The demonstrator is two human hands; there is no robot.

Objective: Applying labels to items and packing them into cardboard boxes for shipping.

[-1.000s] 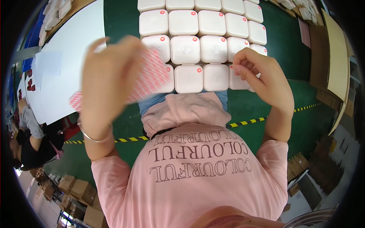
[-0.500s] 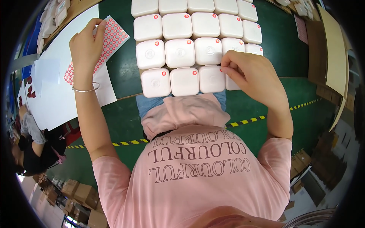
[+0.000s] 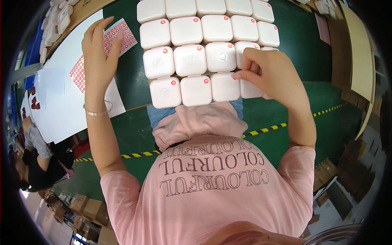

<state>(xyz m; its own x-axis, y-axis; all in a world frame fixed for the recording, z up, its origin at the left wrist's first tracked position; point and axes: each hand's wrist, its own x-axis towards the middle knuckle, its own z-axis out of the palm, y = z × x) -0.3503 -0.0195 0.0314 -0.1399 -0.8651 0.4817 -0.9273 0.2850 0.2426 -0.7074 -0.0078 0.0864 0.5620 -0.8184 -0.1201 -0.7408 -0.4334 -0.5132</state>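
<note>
White rounded cases (image 3: pixel 196 90) lie in rows before me, many with a small red round sticker at the upper right corner. My right hand (image 3: pixel 271 75) is pinched at the upper right corner of a front-row case (image 3: pixel 225 87); a bit of red sticker (image 3: pixel 234 78) shows at its fingertips. That hand partly covers the cases to the right. On the left, my left hand (image 3: pixel 100 55) is open, fingers stretched and thumb apart, over a sheet of red round stickers (image 3: pixel 124 36). The hand and wrist hide the middle of the sheet.
White paper (image 3: pixel 57 110) lies under the sticker sheet on the green table (image 3: pixel 304 67). More white cases (image 3: pixel 51 28) are at the far left. A cardboard box (image 3: pixel 355 53) stands at the right. Another person (image 3: pixel 45 159) sits at the lower left.
My left hand has gone from bent fingers at the sheet's edge to stretched fingers, with the thumb apart. My right hand stays at the same case corner. The view has shifted slightly.
</note>
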